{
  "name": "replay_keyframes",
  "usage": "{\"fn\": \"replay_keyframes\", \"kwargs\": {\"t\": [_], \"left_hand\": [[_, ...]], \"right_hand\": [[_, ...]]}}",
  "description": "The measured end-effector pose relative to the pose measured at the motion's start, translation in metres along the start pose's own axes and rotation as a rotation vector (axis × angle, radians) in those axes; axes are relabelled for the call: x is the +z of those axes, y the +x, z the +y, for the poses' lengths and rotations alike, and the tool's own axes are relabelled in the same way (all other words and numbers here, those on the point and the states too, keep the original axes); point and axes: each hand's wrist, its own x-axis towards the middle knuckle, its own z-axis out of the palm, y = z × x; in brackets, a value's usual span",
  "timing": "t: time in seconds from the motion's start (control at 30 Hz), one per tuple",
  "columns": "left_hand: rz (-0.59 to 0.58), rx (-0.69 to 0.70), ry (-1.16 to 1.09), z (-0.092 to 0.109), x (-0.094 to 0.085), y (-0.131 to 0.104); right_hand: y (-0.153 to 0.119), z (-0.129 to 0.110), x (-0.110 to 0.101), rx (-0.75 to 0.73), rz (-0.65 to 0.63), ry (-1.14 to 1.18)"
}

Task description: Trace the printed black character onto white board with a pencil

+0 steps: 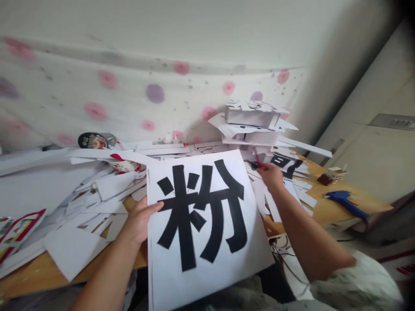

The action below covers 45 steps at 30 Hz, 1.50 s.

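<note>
My left hand [142, 222] grips the left edge of a white board [227, 276], its thumb lying over the front. A large black Chinese character [184, 216] covers the board's face, which tilts toward me above the table's front edge. Off to the board's right, my right hand [271, 175] is closed on a slim red tool [258, 159] that points up. The tool is thin and blurred, so its exact kind does not show. Behind that hand lies a white piece with black lettering [287, 164].
White offcuts [78, 248] litter the wooden table [363, 201]. White box-like letters [253, 116] are stacked at the back right. On the right lie a blue glue gun [346, 203] and a small box [332, 176]. A dark tub [95, 141] lies by the floral cloth [129, 95].
</note>
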Motion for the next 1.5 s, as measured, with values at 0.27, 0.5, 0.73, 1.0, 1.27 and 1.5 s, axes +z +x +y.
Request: {"fn": "replay_keyframes", "kwargs": {"t": [0.27, 0.5, 0.73, 1.0, 1.27, 1.5], "left_hand": [[-0.108, 0.004, -0.043, -0.006, 0.006, 0.001], [-0.082, 0.021, -0.076, -0.007, 0.006, -0.002], [-0.078, 0.082, -0.077, -0.008, 0.006, -0.002], [-0.036, 0.062, -0.053, -0.010, 0.003, -0.004], [0.012, 0.034, -0.037, -0.009, 0.007, -0.008], [-0.016, 0.074, -0.004, -0.015, 0.001, -0.007]], "right_hand": [[-0.051, -0.071, -0.034, -0.212, 0.173, 1.103], [-0.132, -0.178, 0.029, -0.580, -0.324, 0.931], [-0.155, -0.197, 0.090, -0.735, -0.086, 0.757], [-0.162, -0.193, 0.099, -0.899, 0.033, 0.606], [-0.162, -0.193, 0.098, -0.950, 0.018, 0.607], [-0.166, -0.193, 0.096, -0.910, 0.055, 0.628]]}}
